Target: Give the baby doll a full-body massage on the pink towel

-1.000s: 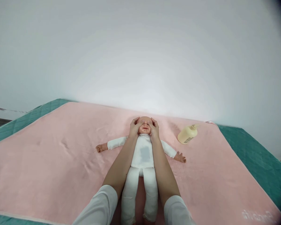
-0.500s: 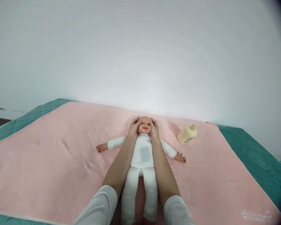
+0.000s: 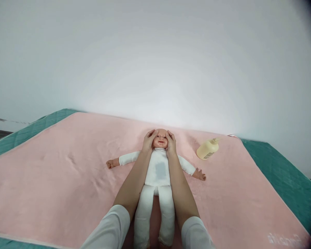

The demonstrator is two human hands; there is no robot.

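Note:
A baby doll (image 3: 160, 173) in a white cloth body lies on its back, its head toward the wall and its arms spread. My left hand (image 3: 148, 140) cups the left side of the doll's head (image 3: 160, 142), its thumb on the brow beside the eye. On the opposite side, my right hand (image 3: 171, 141) holds the head in the same way, thumb near the other eye. Both sets of fingers curl around the head, partly hidden behind it. My forearms run along either side of the doll's torso and legs, over its upper arms.
A pale yellow pump bottle (image 3: 207, 149) stands to the right of the doll, beyond its hand. Beneath everything is a pink blanket (image 3: 67, 180) over a green quilted mat (image 3: 280, 169). A plain white wall (image 3: 155, 62) rises behind the far edge.

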